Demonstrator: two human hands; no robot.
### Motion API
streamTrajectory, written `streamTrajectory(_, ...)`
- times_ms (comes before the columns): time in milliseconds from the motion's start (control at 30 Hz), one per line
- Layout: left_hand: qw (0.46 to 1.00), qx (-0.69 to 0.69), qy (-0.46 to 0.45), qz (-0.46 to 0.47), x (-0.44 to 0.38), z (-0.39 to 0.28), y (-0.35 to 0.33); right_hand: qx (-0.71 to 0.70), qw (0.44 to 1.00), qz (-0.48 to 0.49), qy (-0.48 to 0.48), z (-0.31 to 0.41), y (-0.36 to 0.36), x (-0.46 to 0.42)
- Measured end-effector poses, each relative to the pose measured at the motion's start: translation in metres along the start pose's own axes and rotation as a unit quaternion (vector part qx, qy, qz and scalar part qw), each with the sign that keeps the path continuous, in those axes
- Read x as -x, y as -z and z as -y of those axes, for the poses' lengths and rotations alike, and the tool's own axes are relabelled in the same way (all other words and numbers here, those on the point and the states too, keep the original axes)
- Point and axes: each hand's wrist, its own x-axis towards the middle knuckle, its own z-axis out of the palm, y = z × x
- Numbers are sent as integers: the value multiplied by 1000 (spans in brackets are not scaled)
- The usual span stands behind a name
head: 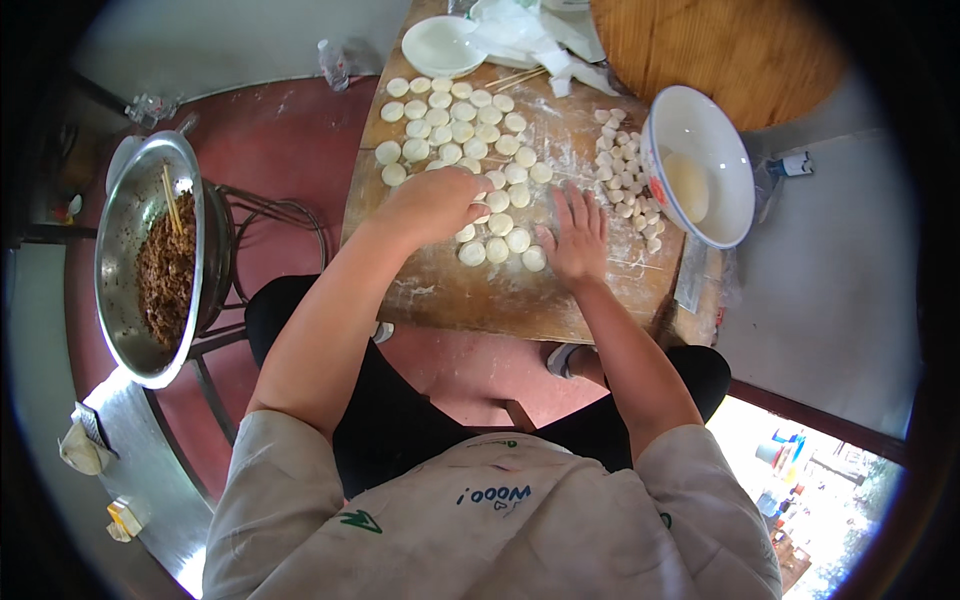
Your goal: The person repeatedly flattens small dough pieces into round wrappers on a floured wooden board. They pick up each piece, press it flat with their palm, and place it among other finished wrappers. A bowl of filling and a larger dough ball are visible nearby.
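On a floured wooden table (420,306), rows of small round flattened dough discs (497,248) lie close together. My left hand (439,201) is over their left and middle part, palm down with curled fingers. Its thumb and fingertips are at some discs, and whether they grip one cannot be told. To the right of the discs, my right hand (581,240) rests on the floured board with its fingers spread and holds nothing; its thumb is just above the nearest disc. Many small cut dough pieces (619,166) lie in a heap beyond its fingers.
A white bowl (731,157) with a lump of dough stands at the right. At the far edge are a white bowl (444,46), plastic bags (514,30) and thin sticks (517,77). Left of the table, a steel basin (112,277) holds brown filling (169,277) and chopsticks (172,199).
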Motion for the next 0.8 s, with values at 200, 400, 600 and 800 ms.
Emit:
streamTrajectory(200, 1000, 9, 7, -21, 3, 7, 5, -300, 951, 54, -45, -32, 15, -14)
streamTrajectory(400, 1000, 19, 1, -19, 7, 15, 12, -100, 993, -15, -58, 12, 2, 55)
streamTrajectory(600, 1000, 14, -19, -6, -4, 5, 7, -63, 997, -15, -36, 79, -10, 26)
streamTrajectory(800, 1000, 21, 0, -9, 0, 17, 7, -126, 990, -17, -57, 23, 33, -35)
